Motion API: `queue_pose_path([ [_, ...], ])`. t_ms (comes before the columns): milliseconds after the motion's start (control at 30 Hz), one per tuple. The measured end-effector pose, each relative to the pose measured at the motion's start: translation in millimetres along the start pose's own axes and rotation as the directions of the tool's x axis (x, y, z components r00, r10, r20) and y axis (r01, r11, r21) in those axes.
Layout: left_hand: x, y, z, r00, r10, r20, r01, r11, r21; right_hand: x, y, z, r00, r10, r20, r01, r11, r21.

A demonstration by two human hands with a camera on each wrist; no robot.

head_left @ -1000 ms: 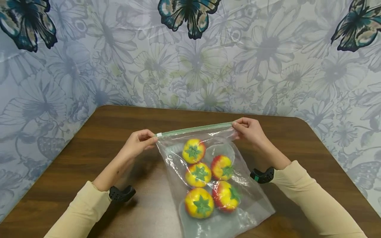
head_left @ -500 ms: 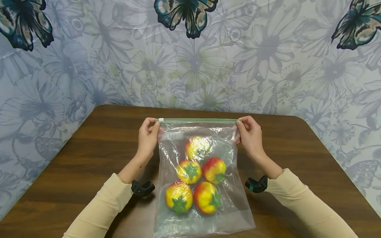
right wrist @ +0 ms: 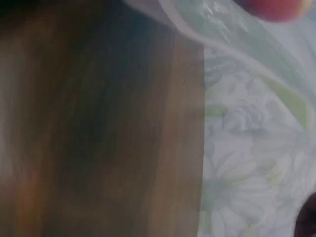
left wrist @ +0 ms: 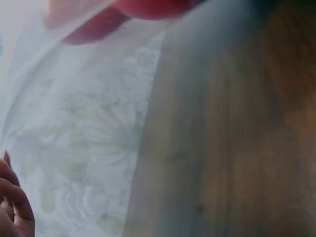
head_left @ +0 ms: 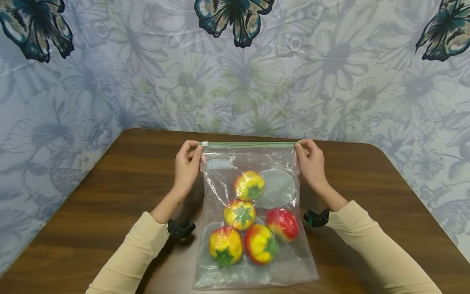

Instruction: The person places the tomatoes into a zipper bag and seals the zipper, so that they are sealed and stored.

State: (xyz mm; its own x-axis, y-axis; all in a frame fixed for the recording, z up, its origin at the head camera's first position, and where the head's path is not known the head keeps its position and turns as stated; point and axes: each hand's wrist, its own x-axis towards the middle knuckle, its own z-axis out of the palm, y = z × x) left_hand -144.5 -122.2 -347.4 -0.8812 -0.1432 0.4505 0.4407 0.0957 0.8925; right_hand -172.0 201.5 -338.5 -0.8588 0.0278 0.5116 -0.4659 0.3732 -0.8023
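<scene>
A clear zip bag (head_left: 257,277) with a green closure strip (head_left: 249,144) is held up in the head view, its opening edge level. Several red-and-yellow, tomato-like fruits (head_left: 240,214) with green star-shaped tops lie inside it. My left hand (head_left: 186,167) pinches the bag's top left corner, beside a white slider (head_left: 204,143). At the top right corner my right hand (head_left: 312,163) pinches the strip between thumb and fingers. In the left wrist view only curled fingers (left wrist: 15,202) show at the lower left. The right wrist view catches the bag's edge (right wrist: 237,49) and one red fruit (right wrist: 279,7).
The brown wooden table (head_left: 121,196) stretches beneath the bag and arms. Behind it hangs a flower-patterned cloth (head_left: 249,90) with butterflies. A black wrist device (head_left: 181,228) sits on the left wrist, another device (head_left: 316,217) on the right.
My left hand has risen and moved slightly right, so the slanted bag top is now level. The fruits have shifted inside; the right one has turned its red side up.
</scene>
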Motion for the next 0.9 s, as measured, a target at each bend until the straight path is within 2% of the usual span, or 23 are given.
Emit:
queue_pose_path([
  [33, -0.2, 0.7, 1.2, 1.000, -0.007, -0.002, 0.007, 1.000, -0.006, 1.1, -0.1, -3.6, 0.999, 0.035, 0.039, -0.035, 0.999, 0.007],
  [100, -1.9, 2.8, 4.0, 1.000, -0.017, -0.010, 0.017, 1.000, -0.015, 3.5, -3.5, -10.4, 0.992, 0.080, 0.095, -0.075, 0.996, -0.053],
  [200, -5.4, 5.2, 8.0, 0.999, -0.016, -0.043, 0.013, 0.998, -0.054, 10.5, -13.7, -16.1, 0.988, 0.078, 0.135, -0.054, 0.983, -0.176],
  [300, -9.1, 7.0, 9.5, 0.997, -0.009, -0.082, 0.000, 0.993, -0.116, 19.5, -32.4, -12.3, 0.988, -0.002, 0.154, 0.038, 0.973, -0.226],
  [400, -12.7, 9.7, 8.4, 0.995, -0.002, -0.104, -0.018, 0.982, -0.188, 26.9, -56.8, 3.5, 0.973, -0.108, 0.205, 0.141, 0.978, -0.154],
  [467, -13.9, 10.9, 9.4, 0.993, 0.007, -0.115, -0.032, 0.975, -0.221, 29.0, -72.9, 18.3, 0.950, -0.172, 0.259, 0.203, 0.974, -0.098],
  [567, -14.6, 13.1, 9.5, 0.992, 0.020, -0.123, -0.049, 0.969, -0.241, 30.4, -94.8, 47.9, 0.904, -0.233, 0.358, 0.261, 0.965, -0.030],
  [700, -15.0, 16.2, 8.8, 0.992, 0.033, -0.124, -0.064, 0.965, -0.255, 30.5, -116.9, 88.7, 0.830, -0.261, 0.493, 0.298, 0.955, 0.004],
  [767, -15.0, 17.4, 8.6, 0.991, 0.035, -0.125, -0.068, 0.961, -0.268, 30.4, -123.3, 105.2, 0.802, -0.255, 0.541, 0.300, 0.954, 0.004],
  [833, -14.8, 18.8, 8.9, 0.992, 0.038, -0.120, -0.070, 0.959, -0.275, 30.4, -127.2, 117.6, 0.787, -0.239, 0.569, 0.299, 0.954, -0.012],
  [900, -14.4, 20.0, 9.7, 0.992, 0.045, -0.117, -0.076, 0.958, -0.276, 30.5, -129.4, 126.1, 0.791, -0.220, 0.572, 0.293, 0.955, -0.038],
])
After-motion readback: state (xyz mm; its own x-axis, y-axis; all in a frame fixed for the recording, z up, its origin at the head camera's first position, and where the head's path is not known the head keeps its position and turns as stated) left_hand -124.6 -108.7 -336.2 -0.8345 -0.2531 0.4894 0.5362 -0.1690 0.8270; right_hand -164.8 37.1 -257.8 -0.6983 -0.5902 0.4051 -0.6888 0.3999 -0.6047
